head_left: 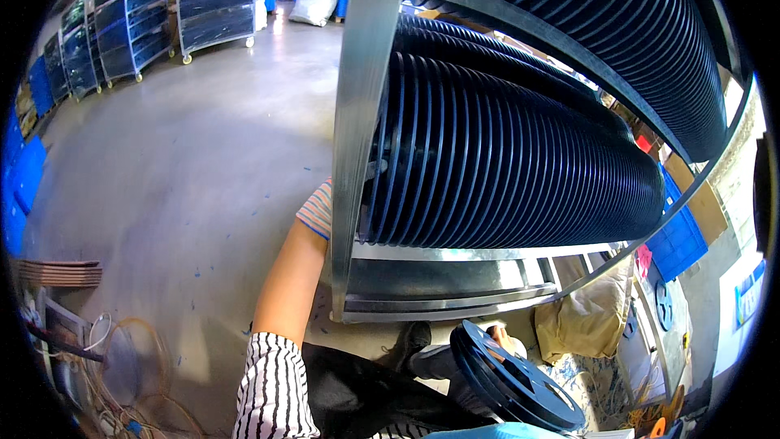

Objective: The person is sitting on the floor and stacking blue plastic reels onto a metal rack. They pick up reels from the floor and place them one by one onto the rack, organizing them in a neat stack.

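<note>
My left hand (317, 210), in a striped knit glove, reaches to the upright metal post of a rack (366, 73). Its fingers go behind the post and are hidden. Just beyond the post, a long row of black plastic reels (512, 154) stands on edge in the rack. Low on the right, a few loose black reels (520, 382) lie stacked flat against each other, close to my body. At their far edge shows my right hand (505, 341), its fingers curled round the rim; most of that hand is behind the reels.
Another row of reels (585, 24) fills the rack's upper level. Wheeled racks (215, 0) line the far left. Hoses (138, 358) and stacked brown sheets (61, 274) sit at the left. A tan sack (585, 317) and a blue crate (676, 240) stand at the right.
</note>
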{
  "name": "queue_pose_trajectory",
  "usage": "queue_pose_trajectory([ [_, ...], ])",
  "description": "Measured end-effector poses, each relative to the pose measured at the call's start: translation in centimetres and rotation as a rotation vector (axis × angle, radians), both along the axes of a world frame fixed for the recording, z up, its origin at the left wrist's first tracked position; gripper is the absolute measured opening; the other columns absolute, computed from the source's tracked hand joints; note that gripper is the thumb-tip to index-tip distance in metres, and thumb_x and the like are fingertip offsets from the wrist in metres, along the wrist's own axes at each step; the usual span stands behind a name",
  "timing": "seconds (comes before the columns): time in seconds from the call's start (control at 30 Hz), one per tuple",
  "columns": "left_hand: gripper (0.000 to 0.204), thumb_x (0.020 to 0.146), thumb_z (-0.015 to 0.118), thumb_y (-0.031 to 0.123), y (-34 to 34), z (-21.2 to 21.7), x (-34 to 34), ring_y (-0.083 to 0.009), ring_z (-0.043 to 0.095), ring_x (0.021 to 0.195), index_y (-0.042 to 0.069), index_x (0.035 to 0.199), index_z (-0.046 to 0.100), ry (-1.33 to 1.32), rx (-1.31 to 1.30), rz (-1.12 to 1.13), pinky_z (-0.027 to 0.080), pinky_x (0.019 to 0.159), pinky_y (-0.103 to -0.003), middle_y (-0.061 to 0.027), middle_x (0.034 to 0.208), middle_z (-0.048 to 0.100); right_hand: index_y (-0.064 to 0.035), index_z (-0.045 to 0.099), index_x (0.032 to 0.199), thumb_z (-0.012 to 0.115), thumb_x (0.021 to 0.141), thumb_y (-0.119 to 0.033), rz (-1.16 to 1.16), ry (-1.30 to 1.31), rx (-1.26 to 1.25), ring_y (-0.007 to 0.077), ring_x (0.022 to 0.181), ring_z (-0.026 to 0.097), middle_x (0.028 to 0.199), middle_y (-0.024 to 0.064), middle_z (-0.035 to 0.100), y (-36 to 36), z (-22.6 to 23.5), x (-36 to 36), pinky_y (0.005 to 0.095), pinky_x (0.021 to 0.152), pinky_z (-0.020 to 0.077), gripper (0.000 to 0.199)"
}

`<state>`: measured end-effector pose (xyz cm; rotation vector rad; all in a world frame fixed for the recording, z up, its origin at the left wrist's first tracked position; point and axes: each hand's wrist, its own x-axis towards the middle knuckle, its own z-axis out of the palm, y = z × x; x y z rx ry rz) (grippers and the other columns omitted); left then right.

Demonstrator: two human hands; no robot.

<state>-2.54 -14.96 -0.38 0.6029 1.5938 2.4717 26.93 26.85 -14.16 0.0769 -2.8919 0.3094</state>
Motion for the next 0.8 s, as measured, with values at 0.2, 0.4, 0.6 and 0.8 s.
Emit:
queue_pose_trajectory([
  [0.2,0.022,0.089,0.062,0.021,-1.1,-0.5,0.9,-0.0113,0.056,0.074,0.004,0.103,0.064,0.076,-0.032,0.080,0.050,0.064,-0.027,-0.0037,0.086,0.063,-0.0104,0.057,0.111,0.059,0.083,-0.026,-0.004,-0.013,-0.010,0.0350,0.084,0.057,0.089,0.0167,0.060,-0.1,-0.5,0.6,0.0440,0.076,0.0460,0.032],
  [0.4,0.020,0.090,0.060,0.015,-0.8,1.5,2.4,-0.0082,0.052,0.073,0.002,0.105,0.061,0.130,-0.118,0.123,0.048,0.064,-0.024,-0.0008,0.082,0.059,-0.0109,0.056,0.113,0.059,0.083,-0.024,-0.023,-0.011,-0.009,0.0348,0.083,0.057,0.088,0.0168,0.060,0.2,-0.8,0.9,0.0437,0.075,0.0460,0.032],
  [0.6,0.029,0.093,0.060,0.021,-1.8,4.8,5.2,-0.0082,0.053,0.076,0.001,0.113,0.059,0.357,-0.260,0.262,0.048,0.067,-0.025,-0.0006,0.086,0.061,-0.0115,0.056,0.114,0.059,0.083,-0.023,0.007,-0.024,-0.036,0.0346,0.082,0.057,0.088,0.0169,0.060,-0.5,-1.0,0.6,0.0434,0.075,0.0460,0.033],
  [0.8,0.033,0.094,0.058,0.028,-2.3,4.6,5.8,-0.0066,0.053,0.079,0.003,0.114,0.060,0.341,-0.447,0.259,0.048,0.071,-0.026,0.0009,0.087,0.061,-0.0120,0.056,0.115,0.058,0.083,-0.022,-0.018,-0.017,-0.015,0.0344,0.080,0.057,0.087,0.0170,0.060,0.4,-1.0,0.4,0.0432,0.074,0.0460,0.033],
])
